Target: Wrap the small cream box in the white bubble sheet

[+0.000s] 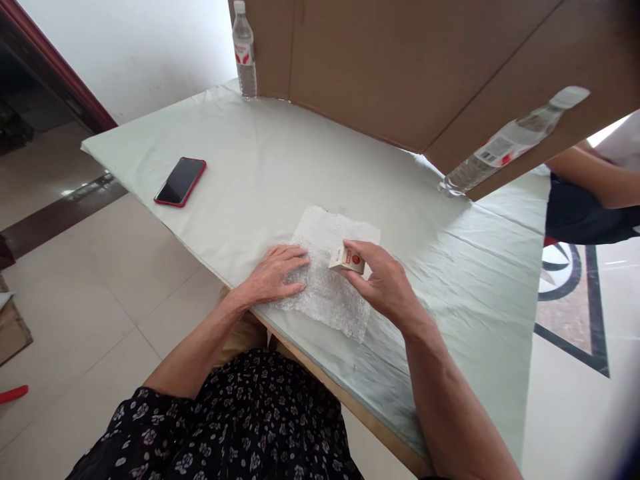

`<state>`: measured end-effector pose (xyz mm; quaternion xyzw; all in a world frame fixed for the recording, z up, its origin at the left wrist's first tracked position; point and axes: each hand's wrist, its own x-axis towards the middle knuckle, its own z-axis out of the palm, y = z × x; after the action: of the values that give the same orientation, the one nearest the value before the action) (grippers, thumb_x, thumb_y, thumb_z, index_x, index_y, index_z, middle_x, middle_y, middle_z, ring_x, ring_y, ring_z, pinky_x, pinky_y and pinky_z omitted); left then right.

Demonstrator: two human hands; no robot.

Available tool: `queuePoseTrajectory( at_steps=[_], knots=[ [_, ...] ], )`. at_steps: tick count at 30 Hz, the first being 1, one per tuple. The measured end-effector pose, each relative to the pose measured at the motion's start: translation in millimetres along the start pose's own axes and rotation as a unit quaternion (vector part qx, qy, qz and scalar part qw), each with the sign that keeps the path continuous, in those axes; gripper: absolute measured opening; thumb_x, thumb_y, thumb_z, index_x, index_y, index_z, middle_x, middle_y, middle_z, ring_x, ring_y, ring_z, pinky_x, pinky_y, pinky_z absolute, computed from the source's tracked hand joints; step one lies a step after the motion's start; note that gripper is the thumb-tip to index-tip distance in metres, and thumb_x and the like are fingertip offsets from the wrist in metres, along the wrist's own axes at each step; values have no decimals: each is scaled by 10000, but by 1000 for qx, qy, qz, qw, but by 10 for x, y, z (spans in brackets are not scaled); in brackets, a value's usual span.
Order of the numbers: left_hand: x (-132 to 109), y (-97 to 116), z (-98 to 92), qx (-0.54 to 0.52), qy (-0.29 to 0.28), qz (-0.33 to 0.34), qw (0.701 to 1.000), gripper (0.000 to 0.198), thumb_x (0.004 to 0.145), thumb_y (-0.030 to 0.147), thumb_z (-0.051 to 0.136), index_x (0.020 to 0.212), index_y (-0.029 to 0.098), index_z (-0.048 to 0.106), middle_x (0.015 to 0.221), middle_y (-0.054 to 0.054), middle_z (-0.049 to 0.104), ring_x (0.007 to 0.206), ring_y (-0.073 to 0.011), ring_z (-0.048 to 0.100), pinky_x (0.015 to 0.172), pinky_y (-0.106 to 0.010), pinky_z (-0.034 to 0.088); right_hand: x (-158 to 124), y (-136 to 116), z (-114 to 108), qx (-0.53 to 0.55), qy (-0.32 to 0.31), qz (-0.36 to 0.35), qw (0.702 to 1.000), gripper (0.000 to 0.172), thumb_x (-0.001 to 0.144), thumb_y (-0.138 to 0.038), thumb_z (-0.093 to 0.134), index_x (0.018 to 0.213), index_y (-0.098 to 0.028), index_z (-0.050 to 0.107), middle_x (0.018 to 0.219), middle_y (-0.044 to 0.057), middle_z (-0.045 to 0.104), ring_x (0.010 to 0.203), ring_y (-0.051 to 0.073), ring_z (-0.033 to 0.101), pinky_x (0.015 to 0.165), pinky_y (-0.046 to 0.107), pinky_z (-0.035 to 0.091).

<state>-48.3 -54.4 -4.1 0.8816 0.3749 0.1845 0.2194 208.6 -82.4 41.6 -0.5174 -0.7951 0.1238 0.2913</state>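
Note:
A sheet of bubble wrap [325, 303] lies on the table close to me. My left hand [277, 275] rests flat on its left side, fingers stretched out and holding nothing. In my right hand [383, 283] is a small cream-coloured box [347, 259] with red print, gripped between thumb and fingers. The box is over the middle of the wrap; whether it touches the sheet I cannot tell. Part of its right end is hidden by my fingers.
A phone [180, 181] in a red case lies at the table's left. Tall cardboard [360, 67] stands along the far side, with one water bottle [244, 53] at its left end and another [515, 143] at its right. Another person's arm [600, 175] shows beyond, at the right.

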Motion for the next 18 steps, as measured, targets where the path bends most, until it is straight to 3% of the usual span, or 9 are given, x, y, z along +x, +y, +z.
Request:
queuePoseTrajectory(
  at_steps=[5,11,18],
  knots=[
    [5,16,-11,-4,2,-1,1000,471,846,294,706,1296,176,630,1477,-127,559,1419,-291,469,1199,-496,345,15,67,238,-19,-39,-5,999,452,861,-189,584,1311,-236,585,1258,117,689,1163,313,646,970,523,541],
    [1,6,3,-6,8,1,1000,450,848,283,699,1282,179,642,1466,-127,568,1414,-292,475,1200,-503,348,-60,122,237,-9,-48,11,999,482,871,-209,578,1351,-245,548,1334,113,647,1243,310,608,1037,534,510],
    [-8,2,12,-1,9,-2,1000,447,857,292,696,1288,188,637,1474,-125,562,1417,-296,471,1198,-509,348,-138,207,263,7,-40,53,998,526,863,-243,599,1385,-254,533,1343,105,652,1228,316,628,1015,527,533]
  ],
)
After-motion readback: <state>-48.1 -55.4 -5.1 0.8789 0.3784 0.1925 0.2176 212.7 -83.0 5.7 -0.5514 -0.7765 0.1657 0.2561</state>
